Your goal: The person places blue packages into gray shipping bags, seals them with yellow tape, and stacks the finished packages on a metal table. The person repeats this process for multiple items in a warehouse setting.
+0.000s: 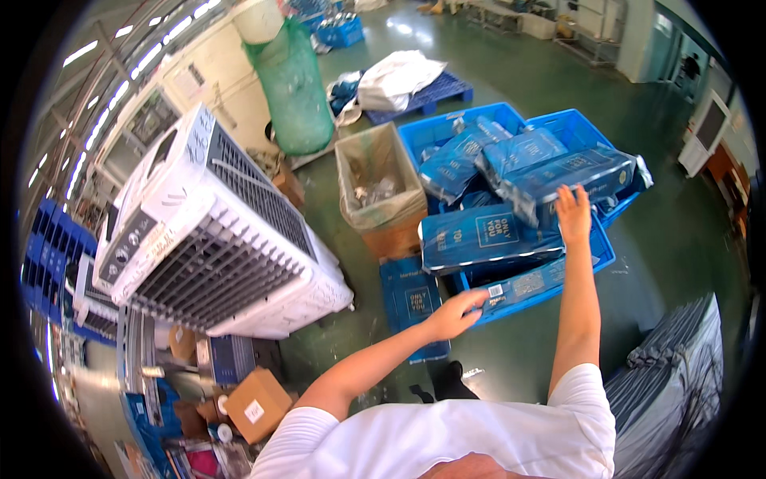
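I am seeing the right hand (573, 217) at three o'clock, its fingers lying extended and unclenched along the near edge of a large blue package (586, 169). Toward half past four, the left hand (456, 315) is resting partly curled at the end of a slim blue package (531, 283); I am not managing to tell whether those fingers are grasping it. That package is lying inside the near rim of a blue crate (604, 254). Green floor (658, 231) is giving open room at three o'clock, with a grey-covered stack (678, 375) bounding it at four. A lined carton (383, 148) at twelve and a white air cooler (219, 231) at nine are narrowing the left.
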{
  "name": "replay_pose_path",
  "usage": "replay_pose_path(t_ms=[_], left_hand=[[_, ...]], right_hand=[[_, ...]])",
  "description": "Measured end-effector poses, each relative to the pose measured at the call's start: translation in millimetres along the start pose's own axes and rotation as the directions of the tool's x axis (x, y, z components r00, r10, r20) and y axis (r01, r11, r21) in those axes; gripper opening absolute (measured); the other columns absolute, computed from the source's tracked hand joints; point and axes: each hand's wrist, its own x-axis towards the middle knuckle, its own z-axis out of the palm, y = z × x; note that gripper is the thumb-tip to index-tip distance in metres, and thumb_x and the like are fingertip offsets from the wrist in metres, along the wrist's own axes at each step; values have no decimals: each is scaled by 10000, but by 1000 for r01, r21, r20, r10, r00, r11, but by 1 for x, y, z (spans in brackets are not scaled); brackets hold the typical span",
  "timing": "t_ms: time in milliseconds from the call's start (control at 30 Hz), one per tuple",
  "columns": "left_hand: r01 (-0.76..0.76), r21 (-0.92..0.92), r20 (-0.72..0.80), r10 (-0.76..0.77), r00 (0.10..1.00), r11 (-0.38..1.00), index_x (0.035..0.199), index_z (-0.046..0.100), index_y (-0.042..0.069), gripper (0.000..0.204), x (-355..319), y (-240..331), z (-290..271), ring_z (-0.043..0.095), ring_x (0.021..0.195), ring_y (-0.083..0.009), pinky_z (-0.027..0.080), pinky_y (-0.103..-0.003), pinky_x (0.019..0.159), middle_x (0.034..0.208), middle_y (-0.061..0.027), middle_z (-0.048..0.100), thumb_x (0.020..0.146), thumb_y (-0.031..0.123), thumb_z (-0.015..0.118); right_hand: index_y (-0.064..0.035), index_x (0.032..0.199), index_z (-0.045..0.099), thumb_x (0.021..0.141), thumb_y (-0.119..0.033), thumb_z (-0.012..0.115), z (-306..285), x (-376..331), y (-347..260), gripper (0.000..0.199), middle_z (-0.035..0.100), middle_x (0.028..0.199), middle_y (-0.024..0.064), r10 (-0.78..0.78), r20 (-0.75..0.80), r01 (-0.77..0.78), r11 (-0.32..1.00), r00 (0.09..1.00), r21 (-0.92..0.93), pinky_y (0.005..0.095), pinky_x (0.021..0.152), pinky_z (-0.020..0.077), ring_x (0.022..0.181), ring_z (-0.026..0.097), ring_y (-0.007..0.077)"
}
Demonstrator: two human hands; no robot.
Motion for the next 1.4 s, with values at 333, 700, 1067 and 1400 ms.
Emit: replay_pose_path(t_ms=[333, 700, 1067, 1400], left_hand=[[879, 269, -78, -901, 428, 394, 999, 574, 30, 338, -394, -129, 102, 560, 924, -366, 454, -434, 780, 933, -201, 603, 767, 275, 551], [812, -334, -381, -856, 349, 479, 1090, 562, 38, 361, -488, -126, 177, 593, 924, -289, 461, -349, 812, 974, -157, 623, 800, 253, 559], [778, -534, -555, -831, -27, 331, 1068, 579, 56, 357, -626, -105, 223, 587, 882, -331, 461, -395, 781, 914, -161, 626, 770, 249, 535], [475, -794, -539, -801, -261, 379, 1064, 591, 72, 357, -693, -96, 330, 576, 926, -338, 449, -386, 819, 998, -166, 617, 784, 284, 525]], right_hand=[[-55, 1185, 518, 832, -432, 496, -203, -289, 270, 517, 544, 1165, 172, 991, -132, 492, -104, -24, -865, 445, 882, 404, 1016, 536, 341], [-29, 974, 619, 799, -280, 474, -147, -334, 289, 339, 608, 957, 205, 951, -55, 548, -223, 306, -806, 412, 778, 455, 884, 578, 361], [-90, 1191, 493, 924, -331, 391, 256, -547, 335, 374, 553, 1141, 104, 972, 94, -481, -21, -214, -877, 334, 889, 394, 1041, 514, 198], [15, 1342, 259, 899, -425, 343, 527, -797, 75, 630, 396, 1286, 141, -430, 321, -379, 55, -844, -924, 366, 1011, 258, 1220, 349, 223]])
